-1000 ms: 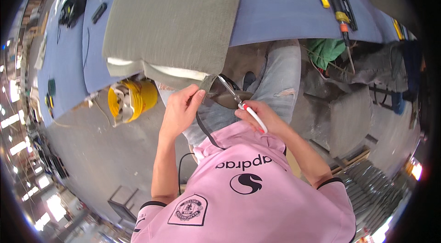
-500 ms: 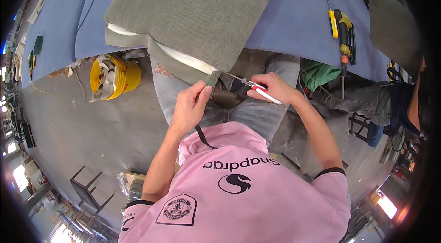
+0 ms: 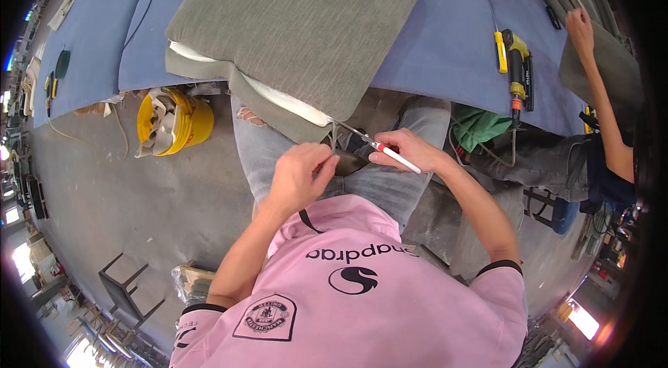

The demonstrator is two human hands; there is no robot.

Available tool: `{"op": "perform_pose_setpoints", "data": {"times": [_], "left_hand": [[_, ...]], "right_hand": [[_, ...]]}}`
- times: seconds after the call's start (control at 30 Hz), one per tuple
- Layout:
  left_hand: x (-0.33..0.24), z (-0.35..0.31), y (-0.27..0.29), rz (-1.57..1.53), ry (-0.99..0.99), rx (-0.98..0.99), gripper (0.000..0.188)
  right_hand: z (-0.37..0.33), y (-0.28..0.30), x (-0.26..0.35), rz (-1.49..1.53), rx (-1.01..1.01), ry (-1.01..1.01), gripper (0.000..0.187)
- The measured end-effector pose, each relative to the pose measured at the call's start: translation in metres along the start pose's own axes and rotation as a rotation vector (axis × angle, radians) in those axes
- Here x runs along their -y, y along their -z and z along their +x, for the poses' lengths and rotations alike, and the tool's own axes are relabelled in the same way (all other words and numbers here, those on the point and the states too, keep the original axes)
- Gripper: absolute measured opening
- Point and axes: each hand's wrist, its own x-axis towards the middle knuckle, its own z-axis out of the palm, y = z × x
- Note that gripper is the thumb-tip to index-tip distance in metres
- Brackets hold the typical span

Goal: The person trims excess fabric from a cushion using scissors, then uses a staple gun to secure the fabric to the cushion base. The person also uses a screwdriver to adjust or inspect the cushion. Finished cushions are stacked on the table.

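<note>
A grey-green fabric cushion (image 3: 299, 34) lies on the blue-covered table, its near edge overhanging toward my lap. White padding (image 3: 289, 100) shows along the open seam between the top cover and the lower fabric flap (image 3: 278, 114). My left hand (image 3: 304, 171) is closed, pinching a narrow strip of fabric (image 3: 335, 137) that hangs from the near corner. In my right hand (image 3: 410, 151) are scissors with white and red handles (image 3: 401, 158). Their thin blades point up-left and reach the same corner, close to the strip. Whether the blades touch the fabric, I cannot tell.
Right of the cushion lie a yellow screwdriver (image 3: 501, 51) and a yellow-black air tool (image 3: 515, 68). A yellow bucket of scraps (image 3: 184, 121) stands on the floor at left. At far right, another person's arm (image 3: 600, 82) reaches over grey-green fabric (image 3: 612, 68).
My left hand has moved down and slightly right, drawing the strip away from the corner. The scissors have dropped slightly. Another person's arm has come into view at right.
</note>
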Motion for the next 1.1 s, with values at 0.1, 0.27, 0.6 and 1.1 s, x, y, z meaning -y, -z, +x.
{"op": "perform_pose_setpoints", "data": {"times": [0.1, 0.27, 0.6, 1.1], "left_hand": [[0.000, -0.007, -0.008, -0.026, 0.072, -0.023, 0.023], [-0.007, -0.010, -0.005, -0.072, -0.065, -0.247, 0.018], [0.019, 0.018, 0.000, -1.116, 0.805, 0.105, 0.035], [0.015, 0.019, -0.048, -1.126, 0.709, -0.154, 0.025]], "right_hand": [[0.003, 0.006, 0.016, 0.021, -0.007, -0.097, 0.051], [-0.005, -0.003, 0.015, 0.053, -0.013, -0.095, 0.046], [-0.055, -0.029, 0.016, 0.230, -0.028, -0.207, 0.039], [-0.052, -0.048, 0.054, -0.241, -0.294, -0.217, 0.057]]}}
